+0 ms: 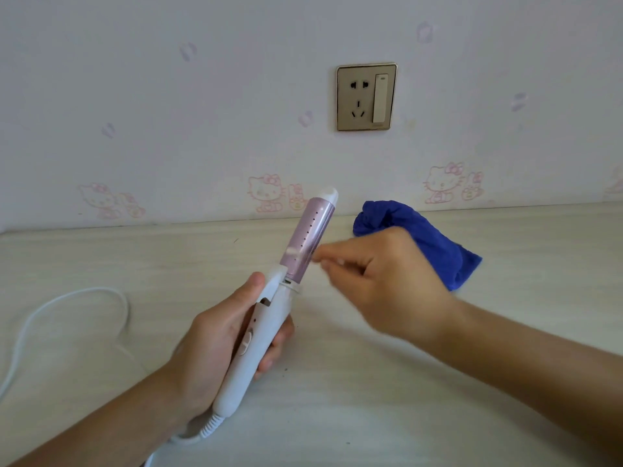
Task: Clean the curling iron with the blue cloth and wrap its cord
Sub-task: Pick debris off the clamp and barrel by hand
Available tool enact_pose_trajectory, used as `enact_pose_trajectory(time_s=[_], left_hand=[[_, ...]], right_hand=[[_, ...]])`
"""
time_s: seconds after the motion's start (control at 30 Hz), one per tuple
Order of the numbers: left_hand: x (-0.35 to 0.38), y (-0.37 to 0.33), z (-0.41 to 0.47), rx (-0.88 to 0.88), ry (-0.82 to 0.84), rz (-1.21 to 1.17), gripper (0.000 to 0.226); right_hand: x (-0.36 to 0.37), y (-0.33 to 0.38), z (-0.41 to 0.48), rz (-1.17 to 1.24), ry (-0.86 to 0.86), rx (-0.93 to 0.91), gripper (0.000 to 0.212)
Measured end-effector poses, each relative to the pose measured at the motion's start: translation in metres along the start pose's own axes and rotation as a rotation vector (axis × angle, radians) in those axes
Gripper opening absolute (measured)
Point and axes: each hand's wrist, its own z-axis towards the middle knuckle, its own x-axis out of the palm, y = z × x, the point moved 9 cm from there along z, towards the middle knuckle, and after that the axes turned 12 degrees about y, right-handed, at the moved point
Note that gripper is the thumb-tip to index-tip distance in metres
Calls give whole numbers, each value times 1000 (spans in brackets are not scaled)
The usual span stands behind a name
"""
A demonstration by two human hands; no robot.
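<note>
Above the worktop (438, 399), the curling iron (269, 315) is held, fingers of the left hand (215, 348) clamped round its handle, barrel toward 1 o'clock. Fingers of the right hand (387, 284) (blurred) are curled together beside it, empty. The blue cloth (435, 241) is bunched at 2 o'clock.

The iron (273, 311) has a glossy white plastic handle and a pink barrel (308, 237) with a satin metallic sheen. The cloth (435, 241) is soft blue fabric; the table (438, 382) is matt, pale wood grain.
</note>
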Motion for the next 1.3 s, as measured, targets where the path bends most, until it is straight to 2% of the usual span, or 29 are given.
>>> enact_pose_trajectory(time_s=[0.07, 0.23, 0.37, 0.53, 0.7, 0.93, 1.03, 1.17, 1.3], left_hand=[[0, -2, 0, 28, 8, 33, 64], [-1, 0, 0, 30, -16, 84, 67], [2, -6, 1, 58, -15, 149, 61], [0, -7, 0, 76, -80, 186, 72], [-2, -10, -2, 103, -117, 169, 62], [-1, -11, -3, 123, -119, 161, 54], [0, -11, -2, 114, -110, 158, 56], [0, -11, -2, 110, -106, 151, 65], [0, -13, -3, 118, -112, 175, 71]], right_hand=[[11, 10, -4, -11, 71, -35, 23], [-24, -28, 7, 34, -110, 121, 24], [9, 2, -3, -2, 37, -4, 24], [-25, -42, 7, 121, -108, 178, 23], [-44, -51, 6, 169, -205, 224, 21], [-45, -62, 6, 236, -228, 270, 20], [-33, -64, 6, 208, -166, 301, 19], [-19, -52, 6, 94, -95, 233, 18], [5, -22, -2, 7, -10, 68, 18]])
